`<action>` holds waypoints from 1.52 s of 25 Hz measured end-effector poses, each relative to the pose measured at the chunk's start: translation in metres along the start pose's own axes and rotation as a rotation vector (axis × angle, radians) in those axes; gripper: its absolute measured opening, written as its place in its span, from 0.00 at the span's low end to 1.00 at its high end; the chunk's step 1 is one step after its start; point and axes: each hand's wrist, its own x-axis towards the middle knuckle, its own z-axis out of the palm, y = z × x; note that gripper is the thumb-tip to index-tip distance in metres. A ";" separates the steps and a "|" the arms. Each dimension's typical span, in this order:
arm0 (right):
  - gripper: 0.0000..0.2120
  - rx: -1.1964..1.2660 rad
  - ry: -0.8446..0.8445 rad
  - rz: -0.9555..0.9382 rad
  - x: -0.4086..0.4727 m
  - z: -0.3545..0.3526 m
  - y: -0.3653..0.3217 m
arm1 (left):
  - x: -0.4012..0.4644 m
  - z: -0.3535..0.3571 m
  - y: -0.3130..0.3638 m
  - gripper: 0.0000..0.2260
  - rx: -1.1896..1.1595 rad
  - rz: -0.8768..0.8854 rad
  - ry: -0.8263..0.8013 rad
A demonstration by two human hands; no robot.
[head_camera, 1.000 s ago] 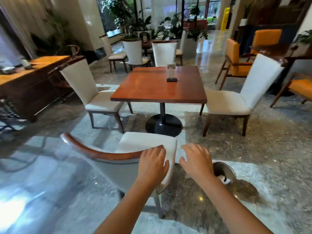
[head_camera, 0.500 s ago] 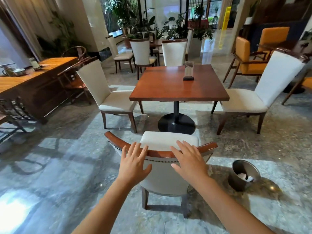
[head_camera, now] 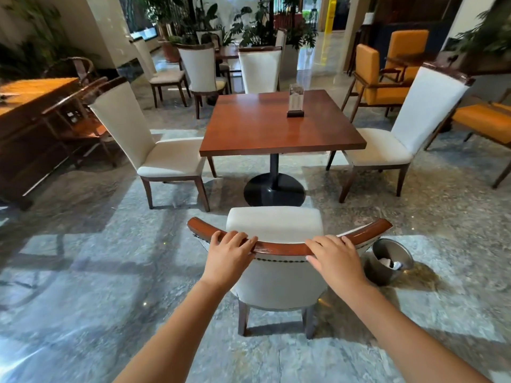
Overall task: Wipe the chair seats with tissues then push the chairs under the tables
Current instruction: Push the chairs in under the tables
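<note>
While the near chair waits to be pushed in, these lines run from biggest thing to smallest, each placed against the table.

Table (head_camera: 279,125): square, wood-topped, on one central post, so chair seats can slide under its edges from every side.

Side chairs: one chair at the table's left (head_camera: 154,145) and one at its right (head_camera: 392,134), both facing it with their seats only near or just under the top, so by my reading not yet pushed home.

Near chair (head_camera: 276,244): on the table's near side, facing it, its seat well short of the top; squared up this way, a straight shove should carry it under.

Left hand (head_camera: 228,258): on the left part of the chair's curved wooden top rail, fingers curled over it in a grip, likely to steer.

Right hand (head_camera: 336,258): on the right part of the same rail, fingers bent over it and holding; two holds spread apart should keep the chair from twisting.

Bin (head_camera: 390,261): metal, on the floor just right of the near chair, holding crumpled white tissue, which suggests the wiping is done here.
</note>
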 end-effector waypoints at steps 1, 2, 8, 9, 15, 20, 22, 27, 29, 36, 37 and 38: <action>0.16 -0.003 -0.022 -0.001 0.003 -0.001 0.000 | 0.001 0.002 -0.002 0.17 -0.018 -0.006 0.002; 0.16 -0.004 -0.047 -0.006 0.006 -0.002 0.001 | 0.002 0.004 -0.003 0.16 -0.029 -0.011 0.000; 0.16 0.000 -0.080 -0.013 0.021 -0.005 0.005 | 0.014 0.007 -0.003 0.18 -0.051 -0.037 0.005; 0.16 0.008 -0.071 -0.010 0.022 -0.004 0.006 | 0.016 0.009 -0.004 0.18 -0.063 -0.039 0.007; 0.15 -0.016 -0.056 -0.007 0.057 0.002 0.023 | 0.052 0.026 -0.008 0.18 -0.045 -0.040 0.002; 0.15 0.003 -0.022 0.002 0.093 0.017 0.047 | 0.091 0.047 -0.015 0.18 -0.061 -0.050 0.000; 0.15 0.003 -0.002 0.017 0.116 0.025 0.061 | 0.111 0.060 -0.016 0.18 -0.031 -0.037 0.032; 0.17 0.043 0.018 -0.010 0.190 0.039 0.105 | 0.184 0.093 -0.025 0.18 -0.039 -0.074 0.052; 0.16 0.047 0.010 -0.033 0.216 0.045 0.121 | 0.210 0.105 -0.026 0.19 -0.026 -0.084 0.039; 0.18 0.075 -0.038 -0.057 0.287 0.053 0.154 | 0.276 0.130 -0.037 0.19 -0.019 -0.121 0.000; 0.17 0.073 -0.037 -0.057 0.295 0.054 0.155 | 0.282 0.133 -0.040 0.18 -0.018 -0.114 0.000; 0.17 0.076 -0.043 -0.049 0.302 0.054 0.156 | 0.288 0.135 -0.042 0.18 -0.020 -0.112 -0.003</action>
